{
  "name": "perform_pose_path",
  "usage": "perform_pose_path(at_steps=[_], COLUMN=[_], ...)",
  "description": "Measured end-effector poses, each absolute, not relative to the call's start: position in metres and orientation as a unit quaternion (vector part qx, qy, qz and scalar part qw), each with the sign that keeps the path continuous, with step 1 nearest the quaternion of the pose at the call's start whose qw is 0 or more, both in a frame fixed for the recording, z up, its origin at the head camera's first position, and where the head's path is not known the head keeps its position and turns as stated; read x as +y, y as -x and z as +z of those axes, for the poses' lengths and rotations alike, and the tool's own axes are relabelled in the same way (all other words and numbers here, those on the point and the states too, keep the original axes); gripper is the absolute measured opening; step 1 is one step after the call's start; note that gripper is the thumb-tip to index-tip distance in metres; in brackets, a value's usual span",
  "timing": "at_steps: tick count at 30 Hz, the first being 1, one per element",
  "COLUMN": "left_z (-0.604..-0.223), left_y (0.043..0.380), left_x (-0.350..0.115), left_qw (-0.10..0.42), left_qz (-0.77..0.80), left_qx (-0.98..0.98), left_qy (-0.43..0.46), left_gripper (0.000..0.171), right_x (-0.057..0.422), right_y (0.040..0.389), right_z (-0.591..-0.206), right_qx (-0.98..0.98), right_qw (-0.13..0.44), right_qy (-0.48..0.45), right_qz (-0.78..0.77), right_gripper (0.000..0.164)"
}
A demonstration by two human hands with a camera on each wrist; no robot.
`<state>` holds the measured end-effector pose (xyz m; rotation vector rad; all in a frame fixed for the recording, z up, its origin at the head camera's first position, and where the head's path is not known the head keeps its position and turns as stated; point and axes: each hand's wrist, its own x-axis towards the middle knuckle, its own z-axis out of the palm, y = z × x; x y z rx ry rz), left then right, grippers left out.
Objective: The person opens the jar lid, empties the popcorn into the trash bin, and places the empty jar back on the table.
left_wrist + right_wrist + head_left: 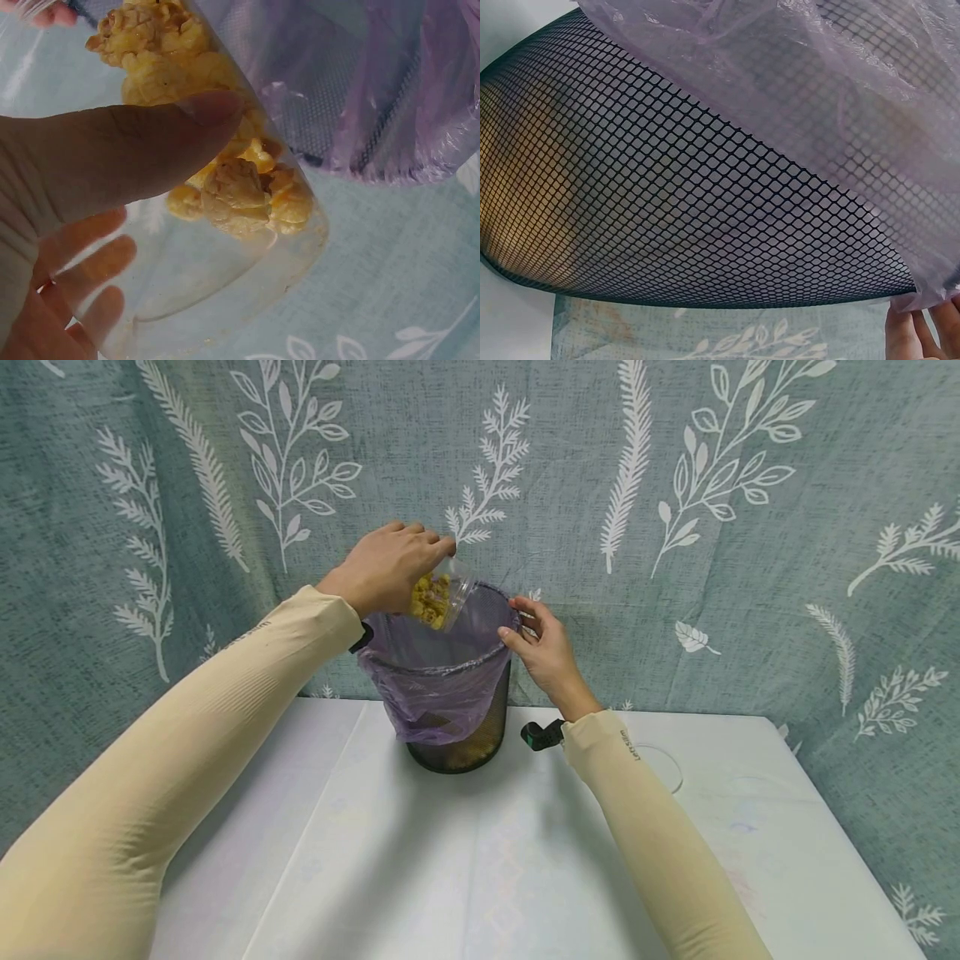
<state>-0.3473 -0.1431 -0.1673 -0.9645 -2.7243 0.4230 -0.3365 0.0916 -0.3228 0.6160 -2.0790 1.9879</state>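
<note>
In the head view my left hand [390,564] grips a clear plastic jar [461,583] of yellow popcorn [429,598], tipped over the mouth of a trash bin. My thumb lies across the jar's wall in the left wrist view, with popcorn [236,195] gathered along its lower side. The black mesh trash bin [496,714] stands upright, its purple bag [427,697] folded down over the rim. At the bin's right side, my right hand [551,656] holds the bag-covered rim between thumb and fingers. Through the mesh [705,202], something yellowish shows near the bottom.
The bin stands toward the back of a white-covered table [420,877]. Right behind it hangs a grey-green leaf-patterned curtain [570,468]. A thin white ring [678,768] lies on the table, partly behind my right forearm.
</note>
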Motion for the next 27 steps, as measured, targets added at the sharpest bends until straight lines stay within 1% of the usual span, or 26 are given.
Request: perform_pose_path(at_steps=[7, 11, 17, 22, 24, 27], left_z=[-0.1664, -0.1666, -0.1686, -0.1690, -0.1687, -0.1689], left_y=[0.3476, 0.3476, 0.3469, 0.3464, 0.3463, 0.3463], left_x=[-0.1415, -0.1404, -0.1368, -0.1359, -0.1356, -0.1355], left_qw=[0.100, 0.101, 0.104, 0.114, 0.118, 0.121], left_qz=[0.150, 0.151, 0.168, 0.170, 0.171, 0.173], left_qx=[-0.930, -0.930, -0.925, -0.922, -0.920, -0.919], left_qy=[0.321, 0.320, 0.326, 0.330, 0.332, 0.334], left_gripper=[0.076, 0.077, 0.075, 0.064, 0.065, 0.072], right_x=[0.0916, 0.0910, 0.0913, 0.0914, 0.0915, 0.0914], right_y=[0.3362, 0.3366, 0.3368, 0.3368, 0.3374, 0.3373], right_z=[-0.3227, -0.3226, -0.3232, -0.3233, -0.3234, -0.3235], right_qx=[-0.705, -0.701, -0.697, -0.699, -0.700, -0.701], right_qw=[0.097, 0.097, 0.102, 0.105, 0.107, 0.106], right_qy=[-0.207, -0.209, -0.213, -0.214, -0.214, -0.211], right_qz=[0.671, 0.675, 0.677, 0.674, 0.673, 0.673], right_gripper=[0.059, 0.059, 0.059, 0.060, 0.060, 0.059])
